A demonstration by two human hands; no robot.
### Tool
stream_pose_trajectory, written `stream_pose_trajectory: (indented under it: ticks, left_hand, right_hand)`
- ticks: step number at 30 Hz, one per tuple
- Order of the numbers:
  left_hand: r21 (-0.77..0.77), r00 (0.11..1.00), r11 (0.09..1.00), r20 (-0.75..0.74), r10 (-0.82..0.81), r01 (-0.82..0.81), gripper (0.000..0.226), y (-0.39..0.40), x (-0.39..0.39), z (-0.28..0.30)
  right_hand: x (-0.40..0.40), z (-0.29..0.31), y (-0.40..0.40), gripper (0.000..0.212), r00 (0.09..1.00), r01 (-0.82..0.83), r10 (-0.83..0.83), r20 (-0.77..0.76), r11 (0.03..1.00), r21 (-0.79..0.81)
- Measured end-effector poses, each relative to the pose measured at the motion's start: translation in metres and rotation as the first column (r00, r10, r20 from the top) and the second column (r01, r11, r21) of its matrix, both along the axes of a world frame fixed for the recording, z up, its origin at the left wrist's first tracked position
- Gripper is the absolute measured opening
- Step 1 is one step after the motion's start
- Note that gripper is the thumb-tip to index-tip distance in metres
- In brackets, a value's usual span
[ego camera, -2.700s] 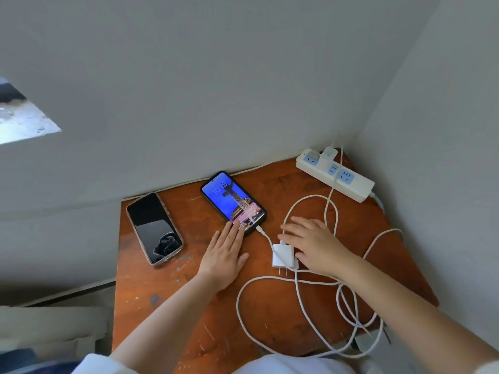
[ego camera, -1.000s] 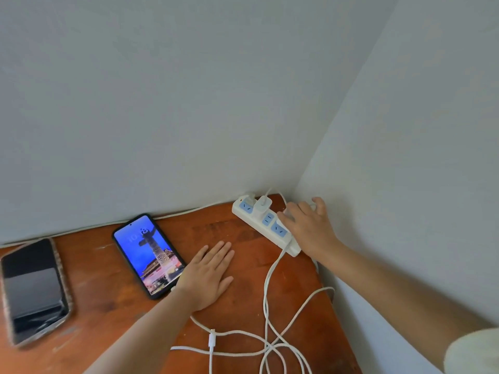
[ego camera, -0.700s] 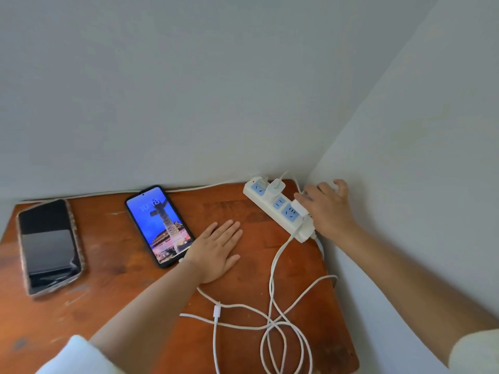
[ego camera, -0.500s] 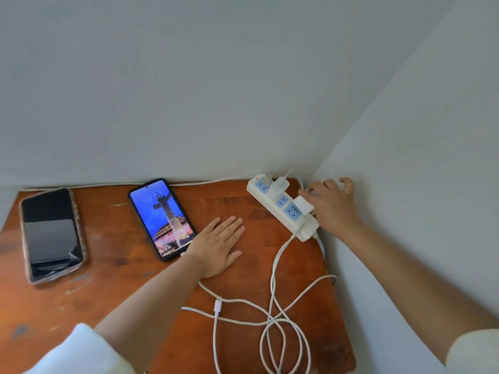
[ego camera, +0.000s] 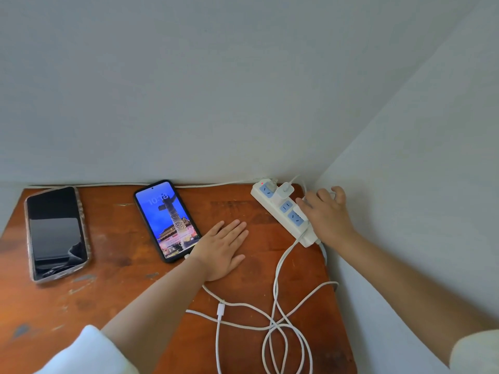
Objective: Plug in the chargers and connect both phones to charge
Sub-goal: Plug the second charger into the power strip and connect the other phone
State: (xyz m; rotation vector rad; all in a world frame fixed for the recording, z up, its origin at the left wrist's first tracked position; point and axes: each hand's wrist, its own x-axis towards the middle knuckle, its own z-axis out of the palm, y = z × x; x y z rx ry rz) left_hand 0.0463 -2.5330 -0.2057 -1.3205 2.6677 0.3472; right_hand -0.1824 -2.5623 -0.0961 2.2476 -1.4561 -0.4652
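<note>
Two phones are seen on the wooden table [ego camera: 113, 298]: the dark phone [ego camera: 56, 233] lies near the left edge with its screen off, and the lit phone [ego camera: 167, 220] lies in the middle, with a white cable [ego camera: 213, 292] plugged in at its near end. The left hand [ego camera: 221, 249] is laid flat on the table just beside the lit phone, fingers straight and together, and nothing is held in it. The power strip [ego camera: 283, 211] is placed slantwise in the far right corner. One white charger [ego camera: 285, 190] is plugged in near its far end. The right hand [ego camera: 326, 211] is placed at the strip's wall side, fingers curled; a second white charger [ego camera: 300, 211] is partly covered by it, and whether it is gripped cannot be told. Loose loops of cable lie on the near right part of the table.
</note>
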Motion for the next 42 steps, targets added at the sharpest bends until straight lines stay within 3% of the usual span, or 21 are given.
stream_pose_trajectory:
  ticks: [4,9,15,23,27,30,34,37,39,40,42]
  left_hand:
    - [0.001,1.0,1.0,-0.007,0.003,-0.003,0.059,0.0,0.0,-0.001]
    - [0.005,1.0,1.0,-0.009,-0.001,0.001,0.059,0.0,0.0,-0.001]
    - [0.004,1.0,1.0,-0.004,0.004,-0.004,0.059,0.001,0.0,0.001]
    - [0.006,1.0,1.0,-0.001,-0.008,0.008,0.059,0.0,0.0,0.0]
    - [-0.004,1.0,1.0,0.003,-0.003,0.003,0.059,0.001,0.0,0.0]
    - [0.007,1.0,1.0,0.024,-0.004,0.004,0.059,0.002,0.001,0.002]
    - [0.009,0.999,1.0,0.038,-0.011,0.01,0.059,0.001,-0.002,0.003]
    - [0.002,0.999,1.0,0.046,-0.006,0.006,0.059,0.0,-0.003,0.003]
    - [0.003,0.999,1.0,0.049,-0.001,0.001,0.059,-0.001,-0.002,0.003]
    - [0.007,0.999,1.0,0.051,-0.003,0.002,0.059,-0.001,-0.002,0.004]
    - [0.014,0.999,1.0,0.051,0.002,-0.003,0.059,0.0,-0.002,0.003]
  right_hand:
    - [0.0,-0.004,0.011,0.069,0.994,-0.106,0.105,-0.009,0.993,-0.061]
    - [-0.001,0.0,0.01,0.068,0.994,-0.099,0.101,0.051,0.995,-0.031]
    - [0.002,0.005,0.007,0.068,0.995,-0.1,0.101,-0.007,0.991,0.086]
    - [0.001,-0.005,0.004,0.064,0.99,-0.141,0.141,-0.004,0.989,0.038]
    - [0.003,-0.003,0.008,0.057,0.996,-0.076,0.074,0.048,0.996,0.051]
    - [-0.002,0.005,0.008,0.042,0.962,0.001,-0.026,0.27,0.996,0.092]
    - [-0.02,0.018,0.006,0.017,0.779,0.23,-0.068,0.623,0.956,-0.183]
    - [-0.022,0.029,-0.009,0.014,0.631,0.406,-0.296,0.717,0.914,0.019]
    - [-0.021,0.031,-0.015,0.019,0.596,0.387,-0.371,0.712,0.91,0.15]
    - [-0.02,0.031,-0.014,0.023,0.61,0.345,-0.373,0.699,0.919,0.19]
    - [-0.017,0.026,-0.01,0.038,0.735,0.255,-0.351,0.58,0.936,0.243]
